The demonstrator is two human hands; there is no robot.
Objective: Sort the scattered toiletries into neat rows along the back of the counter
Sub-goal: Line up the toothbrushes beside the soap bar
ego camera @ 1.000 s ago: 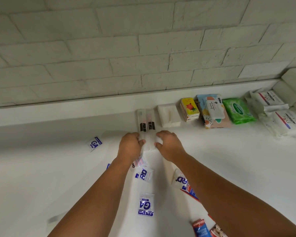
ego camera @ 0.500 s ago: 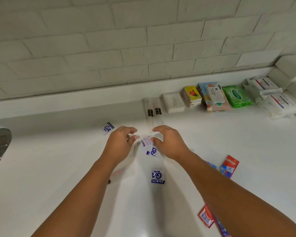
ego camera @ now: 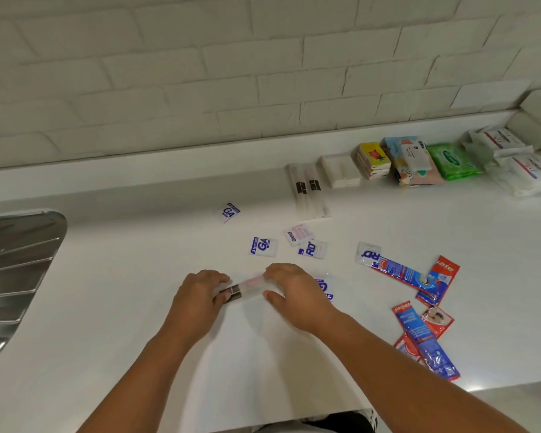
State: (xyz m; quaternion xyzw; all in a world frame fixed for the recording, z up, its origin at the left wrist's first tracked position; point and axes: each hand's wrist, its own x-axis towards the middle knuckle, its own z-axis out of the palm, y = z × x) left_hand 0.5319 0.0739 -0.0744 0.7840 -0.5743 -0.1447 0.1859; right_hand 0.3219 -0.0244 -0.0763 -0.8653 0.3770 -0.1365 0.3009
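Observation:
Both hands grip a clear wrapped toothbrush packet (ego camera: 245, 289) with a dark band, low over the white counter (ego camera: 122, 307). My left hand (ego camera: 197, 295) pinches its left end, my right hand (ego camera: 291, 292) its right end. Several small white-and-blue sachets (ego camera: 263, 246) lie scattered just beyond the hands, one (ego camera: 325, 287) partly under my right hand. Red-and-blue toothpaste packets (ego camera: 409, 276) lie to the right. At the back stand two clear toothbrush packets (ego camera: 306, 190), a white box (ego camera: 341, 171) and tissue and wipe packs (ego camera: 453, 160) in a row.
A steel sink drainboard (ego camera: 16, 264) occupies the left edge. A white brick wall (ego camera: 231, 73) with a ledge (ego camera: 138, 170) runs behind the counter. More white packs (ego camera: 525, 173) fill the back right corner. The counter's front edge is close to my body.
My hands left the two clear packets at the back row, drew toward me past the sachets, and now hold another clear packet lower on the counter. The camera tilted down.

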